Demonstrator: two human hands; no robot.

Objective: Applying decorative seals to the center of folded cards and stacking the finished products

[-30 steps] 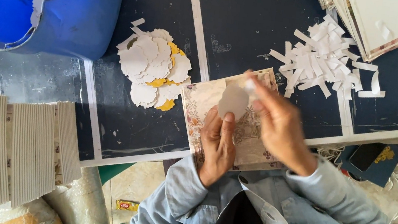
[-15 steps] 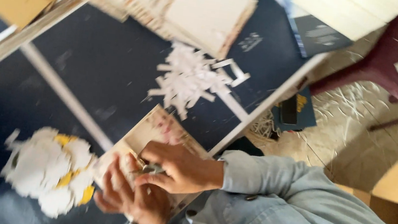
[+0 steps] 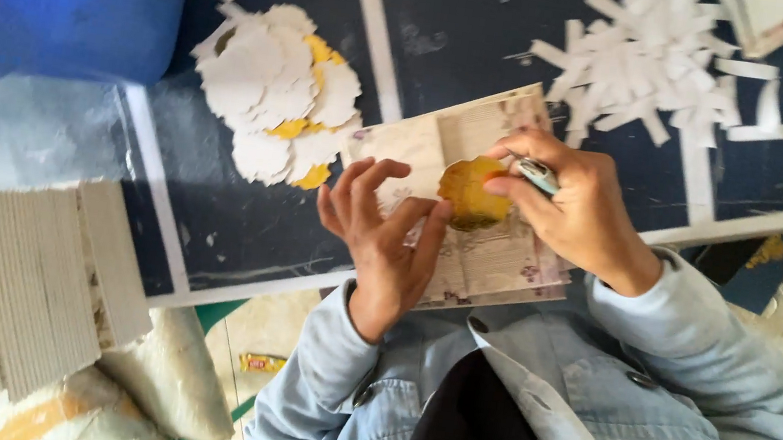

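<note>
Yellow disc (image 3: pixel 471 191) lies on a printed sheet (image 3: pixel 497 253) at the dark table's (image 3: pixel 242 222) edge. Right hand (image 3: pixel 577 208) pinches its rim and a small tool (image 3: pixel 538 174); left hand (image 3: pixel 387 239) rests spread, fingertips touching it. Disc looks thin, light, floppy: hold by edges. Tool tip is hidden.

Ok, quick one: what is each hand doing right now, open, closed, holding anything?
Left hand: open, fingertips touching the yellow round piece on the printed sheet.
Right hand: closed on a small light-blue tool, also pinching the yellow piece's edge.
</note>
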